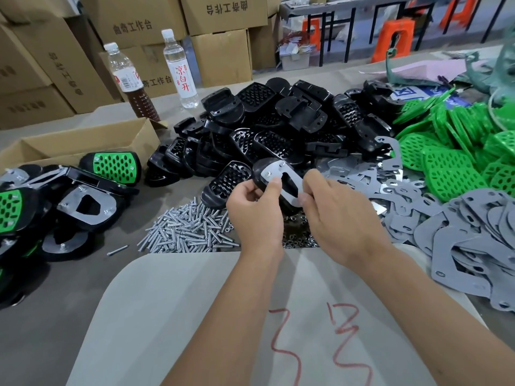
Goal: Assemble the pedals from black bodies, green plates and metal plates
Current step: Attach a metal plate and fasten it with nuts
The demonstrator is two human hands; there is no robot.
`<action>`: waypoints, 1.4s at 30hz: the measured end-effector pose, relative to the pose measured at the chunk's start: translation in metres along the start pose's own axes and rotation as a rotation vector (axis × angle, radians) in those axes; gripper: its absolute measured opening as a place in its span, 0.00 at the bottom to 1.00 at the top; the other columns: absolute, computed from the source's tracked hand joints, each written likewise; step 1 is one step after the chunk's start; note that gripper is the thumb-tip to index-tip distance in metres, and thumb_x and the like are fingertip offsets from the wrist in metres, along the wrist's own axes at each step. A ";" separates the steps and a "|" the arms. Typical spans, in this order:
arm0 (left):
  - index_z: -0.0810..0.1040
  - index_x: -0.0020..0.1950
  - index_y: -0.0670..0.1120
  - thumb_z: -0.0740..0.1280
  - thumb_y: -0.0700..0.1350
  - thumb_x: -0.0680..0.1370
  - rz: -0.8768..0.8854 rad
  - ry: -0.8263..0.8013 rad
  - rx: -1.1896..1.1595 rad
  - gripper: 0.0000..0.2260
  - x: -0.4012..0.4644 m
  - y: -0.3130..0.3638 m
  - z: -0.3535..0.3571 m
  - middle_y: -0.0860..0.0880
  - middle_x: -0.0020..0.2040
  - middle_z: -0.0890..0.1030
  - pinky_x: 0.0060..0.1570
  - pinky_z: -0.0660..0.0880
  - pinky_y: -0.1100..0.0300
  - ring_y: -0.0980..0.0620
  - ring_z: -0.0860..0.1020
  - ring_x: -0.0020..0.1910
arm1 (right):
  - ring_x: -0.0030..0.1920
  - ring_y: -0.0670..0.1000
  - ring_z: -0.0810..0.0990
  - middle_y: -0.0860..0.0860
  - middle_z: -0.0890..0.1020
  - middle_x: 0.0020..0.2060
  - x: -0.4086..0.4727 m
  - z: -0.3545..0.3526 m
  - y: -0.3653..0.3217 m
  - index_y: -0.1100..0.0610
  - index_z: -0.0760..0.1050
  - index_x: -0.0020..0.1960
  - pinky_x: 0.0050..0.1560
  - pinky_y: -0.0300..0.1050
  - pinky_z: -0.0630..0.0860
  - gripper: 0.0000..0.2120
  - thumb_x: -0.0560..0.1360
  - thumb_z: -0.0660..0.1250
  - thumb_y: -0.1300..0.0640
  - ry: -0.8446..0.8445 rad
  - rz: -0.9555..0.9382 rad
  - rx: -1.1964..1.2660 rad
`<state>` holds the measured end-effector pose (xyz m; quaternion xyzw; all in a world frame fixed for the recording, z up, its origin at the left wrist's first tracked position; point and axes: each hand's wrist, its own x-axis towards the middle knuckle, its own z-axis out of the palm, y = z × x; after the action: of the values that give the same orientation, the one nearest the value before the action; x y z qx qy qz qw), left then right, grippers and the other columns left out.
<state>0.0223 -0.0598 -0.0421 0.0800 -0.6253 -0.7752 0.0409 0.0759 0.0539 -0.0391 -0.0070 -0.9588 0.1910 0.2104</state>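
My left hand [255, 210] grips a black pedal body [262, 169] held up above the table, its underside toward me. A metal plate [289, 181] lies on that underside with screw ends poking through near its top. My right hand [338, 215] pinches the plate's lower right edge with thumb and fingers. Behind the hands rises a heap of black bodies [278, 123]. Green plates [451, 143] are piled at the right. Loose grey metal plates [459, 235] spread over the right side of the table.
A pile of screws [186, 229] and a patch of nuts [296, 232] lie just in front of my hands. Finished pedals [83, 196] sit at the left beside an open cardboard box [80, 143]. Two bottles [178, 68] stand behind, with stacked cartons beyond.
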 end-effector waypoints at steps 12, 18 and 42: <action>0.83 0.47 0.41 0.76 0.49 0.70 0.011 0.003 0.026 0.13 0.000 0.000 0.001 0.47 0.40 0.80 0.53 0.82 0.34 0.48 0.78 0.39 | 0.35 0.58 0.73 0.48 0.76 0.34 0.000 0.000 0.002 0.52 0.60 0.46 0.35 0.55 0.72 0.10 0.85 0.51 0.50 -0.019 -0.033 -0.006; 0.80 0.47 0.35 0.75 0.44 0.75 0.008 0.000 0.029 0.12 0.002 -0.001 0.000 0.44 0.40 0.79 0.49 0.80 0.36 0.46 0.76 0.39 | 0.31 0.56 0.71 0.47 0.74 0.28 0.001 0.000 0.003 0.53 0.62 0.43 0.30 0.50 0.61 0.19 0.84 0.47 0.41 0.026 0.015 -0.062; 0.81 0.46 0.44 0.75 0.52 0.67 0.017 0.031 0.033 0.15 -0.006 0.003 0.003 0.50 0.39 0.79 0.43 0.77 0.47 0.52 0.76 0.37 | 0.27 0.50 0.65 0.43 0.67 0.28 0.001 0.004 -0.008 0.52 0.59 0.43 0.28 0.47 0.53 0.11 0.84 0.56 0.56 0.057 0.107 -0.201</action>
<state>0.0280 -0.0568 -0.0384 0.0874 -0.6379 -0.7631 0.0557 0.0745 0.0452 -0.0389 -0.0847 -0.9649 0.1047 0.2255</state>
